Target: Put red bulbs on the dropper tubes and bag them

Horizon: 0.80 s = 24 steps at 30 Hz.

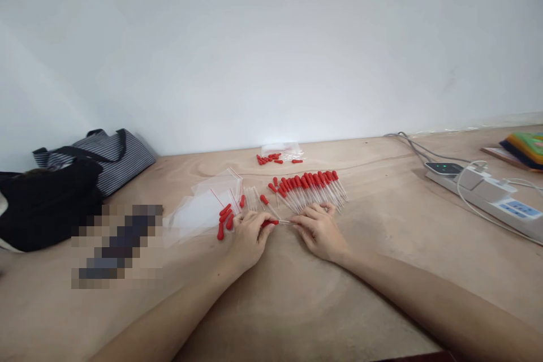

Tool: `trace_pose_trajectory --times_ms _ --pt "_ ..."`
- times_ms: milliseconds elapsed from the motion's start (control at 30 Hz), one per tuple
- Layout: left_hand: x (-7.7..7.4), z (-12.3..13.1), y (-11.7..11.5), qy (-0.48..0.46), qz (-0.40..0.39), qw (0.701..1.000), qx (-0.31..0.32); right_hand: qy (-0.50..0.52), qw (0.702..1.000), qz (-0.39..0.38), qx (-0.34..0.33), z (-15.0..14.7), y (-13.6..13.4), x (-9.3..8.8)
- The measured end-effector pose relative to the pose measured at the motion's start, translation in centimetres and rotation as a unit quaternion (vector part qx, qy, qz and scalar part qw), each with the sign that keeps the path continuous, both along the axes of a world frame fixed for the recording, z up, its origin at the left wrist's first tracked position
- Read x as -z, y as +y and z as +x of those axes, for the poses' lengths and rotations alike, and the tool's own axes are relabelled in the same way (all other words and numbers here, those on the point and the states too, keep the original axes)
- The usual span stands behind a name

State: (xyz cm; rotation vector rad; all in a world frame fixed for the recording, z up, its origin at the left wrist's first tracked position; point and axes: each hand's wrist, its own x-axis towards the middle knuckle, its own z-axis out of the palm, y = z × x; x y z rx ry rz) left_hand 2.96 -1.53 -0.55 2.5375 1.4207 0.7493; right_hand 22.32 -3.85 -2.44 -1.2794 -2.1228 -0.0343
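Observation:
My left hand (250, 237) pinches a red rubber bulb (270, 223) low over the table. Facing it, my right hand (319, 233) is closed on a thin clear glass dropper tube (284, 222), whose end meets the bulb between my hands. How far the tube sits inside the bulb is hidden. Just beyond my hands lies a row of droppers with red bulbs (311, 181), tubes slanting toward me. Loose red bulbs (225, 218) lie left of my left hand, and bare glass tubes (251, 198) lie behind it.
Clear zip bags (199, 206) are spread at the left. More red bulbs (267, 158) and a bag of tubes (286, 150) lie near the wall. A striped bag (123, 161) and black bag (55, 203) stand far left; a power strip (483, 198) with cables is at right.

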Motion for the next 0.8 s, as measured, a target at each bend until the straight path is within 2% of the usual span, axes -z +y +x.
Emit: trace_pose_trajectory --times_ms 133,400,633,800 --pt "-0.05 -0.02 -0.05 0.007 0.017 1.000 0.006 -0.005 1.000 0.017 -0.008 -0.07 -0.12 0.05" --pt "0.38 0.02 -0.03 -0.009 0.127 0.991 0.035 -0.006 0.998 0.056 -0.022 -0.34 -0.36 0.27" --pt "0.49 0.18 0.18 -0.036 0.281 0.955 0.085 0.021 0.993 0.106 -0.040 -0.35 -0.37 0.42" --pt "0.04 0.51 -0.06 -0.042 0.301 0.948 0.092 0.021 0.989 0.144 -0.038 -0.49 -0.65 0.19"
